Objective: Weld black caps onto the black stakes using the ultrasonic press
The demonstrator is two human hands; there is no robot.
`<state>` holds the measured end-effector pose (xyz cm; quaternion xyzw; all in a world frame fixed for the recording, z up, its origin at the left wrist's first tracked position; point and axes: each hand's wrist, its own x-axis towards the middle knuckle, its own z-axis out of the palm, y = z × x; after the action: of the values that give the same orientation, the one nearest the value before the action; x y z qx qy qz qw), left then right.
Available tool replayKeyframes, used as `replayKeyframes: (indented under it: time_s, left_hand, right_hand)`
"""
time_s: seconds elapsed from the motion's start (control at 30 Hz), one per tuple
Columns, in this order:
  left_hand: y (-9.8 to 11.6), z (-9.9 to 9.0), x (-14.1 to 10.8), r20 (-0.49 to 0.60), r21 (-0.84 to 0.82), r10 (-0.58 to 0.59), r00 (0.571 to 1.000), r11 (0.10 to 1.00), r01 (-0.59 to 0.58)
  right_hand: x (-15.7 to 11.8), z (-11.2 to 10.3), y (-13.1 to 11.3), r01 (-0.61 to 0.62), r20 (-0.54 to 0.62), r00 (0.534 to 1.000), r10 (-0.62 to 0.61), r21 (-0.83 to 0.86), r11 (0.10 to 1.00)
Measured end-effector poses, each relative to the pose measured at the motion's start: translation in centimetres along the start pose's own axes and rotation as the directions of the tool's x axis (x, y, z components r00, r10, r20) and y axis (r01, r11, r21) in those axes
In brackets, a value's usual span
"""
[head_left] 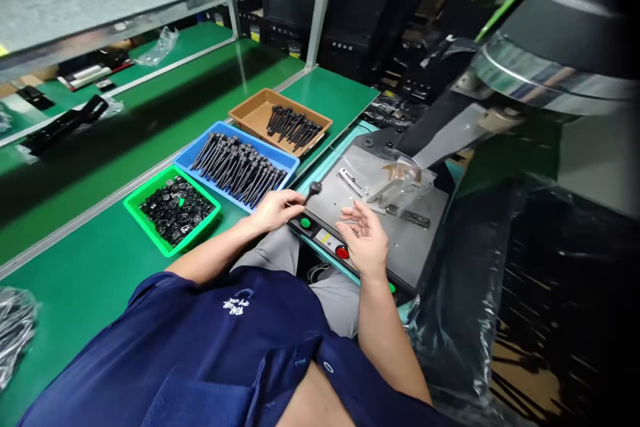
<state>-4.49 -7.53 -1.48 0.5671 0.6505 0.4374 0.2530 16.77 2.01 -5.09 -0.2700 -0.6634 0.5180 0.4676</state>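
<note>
My left hand (276,211) pinches a black rod-like part with a round knob at its upper end (315,188). The rod's lower portion is hidden by the fingers. My right hand (366,237) hovers by the front of the machine's grey plate (420,250), near a red button (342,252), fingers loosely curled and apart, with nothing seen in them. A metal fixture under clear plastic (400,180) sits on the plate, beyond that hand. Left of my left hand, a blue tray (220,125) holds many similar black rods.
A green bin (170,252) contains small black parts, and a brown tray (250,110) more black rods, both on the green bench (80,320). Green buttons (305,223) line the machine's front edge. Overhead at right looms the machine head (550,73). Black plastic sheeting (460,320) hangs at right.
</note>
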Motion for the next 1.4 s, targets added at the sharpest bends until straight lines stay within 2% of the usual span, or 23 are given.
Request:
replayKeyframes:
  time_s: [0.07,0.13,0.2,0.27,0.33,0.47,0.67,0.73,0.8,0.97,1.07,1.13,1.2,1.3,1.33,1.4]
  left_hand:
    - [-1.5,-4.2,-0.5,-0.158,0.150,-0.110,0.981,0.980,0.134]
    - [-3.3,-7.7,-0.8,-0.299,0.246,-0.224,0.928,0.921,0.302]
    - [-5.1,-10.1,-0.8,-0.369,0.288,-0.310,0.876,0.858,0.425]
    - [-6.6,-11.0,-0.5,-0.365,0.293,-0.366,0.856,0.828,0.479]
    - [-7.6,-10.8,0.1,-0.318,0.286,-0.403,0.858,0.822,0.492]
    - [-8.6,-9.3,1.2,-0.247,0.348,-0.439,0.864,0.792,0.502]
    - [-9.1,-8.5,1.6,-0.270,0.421,-0.390,0.880,0.774,0.473]
    - [-9.1,-8.6,1.5,-0.261,0.440,-0.383,0.886,0.770,0.462]
    - [-9.1,-8.7,1.2,-0.236,0.479,-0.376,0.896,0.757,0.444]
    - [-8.7,-9.4,0.9,-0.176,0.612,-0.373,0.911,0.684,0.398]
    - [-7.2,-9.7,1.1,-0.196,0.663,-0.379,0.904,0.629,0.407]
    - [-5.6,-9.3,1.3,-0.212,0.632,-0.337,0.917,0.668,0.392]
    - [-4.1,-8.1,1.5,-0.199,0.540,-0.288,0.937,0.766,0.350]
    - [-2.5,-5.1,2.2,-0.086,0.329,-0.229,0.970,0.912,0.245]
    - [-2.2,-3.8,2.7,-0.026,0.261,-0.206,0.978,0.943,0.206]
    - [-1.8,-1.1,3.7,0.088,0.147,-0.146,0.985,0.980,0.132]
  right_hand:
    - [-0.2,0.0,0.3,-0.039,0.006,0.999,0.039,0.002,0.999]
    - [-0.5,-0.1,0.8,-0.077,0.012,0.997,0.077,-0.001,0.997]
    - [-0.8,-0.1,1.2,-0.108,0.019,0.994,0.108,0.010,0.994]
    - [-1.1,0.0,1.6,-0.135,0.026,0.991,0.134,0.022,0.991]
    - [-1.4,0.1,1.8,-0.155,0.028,0.988,0.154,0.029,0.988]
    - [-2.0,0.0,1.8,-0.183,0.014,0.983,0.183,0.020,0.983]
    - [-2.7,-0.8,1.6,-0.217,-0.015,0.976,0.217,0.016,0.976]
    - [-2.5,-1.1,1.6,-0.234,-0.057,0.970,0.235,0.031,0.972]
    - [-1.7,-1.7,1.7,-0.249,-0.147,0.956,0.255,0.061,0.967]
    - [2.0,-4.2,1.8,-0.209,-0.417,0.860,0.295,0.240,0.948]
    - [4.4,-5.7,1.4,-0.218,-0.437,0.809,0.393,0.397,0.892]
    - [5.5,-6.1,1.3,-0.277,-0.381,0.766,0.518,0.531,0.801]
    - [6.1,-6.2,1.6,-0.305,-0.351,0.693,0.630,0.649,0.697]
    - [7.2,-6.3,2.1,-0.237,-0.381,0.586,0.715,0.763,0.601]
    - [7.7,-6.4,2.2,-0.218,-0.380,0.571,0.728,0.784,0.580]
    - [9.1,-7.0,2.2,-0.243,-0.346,0.575,0.742,0.794,0.558]
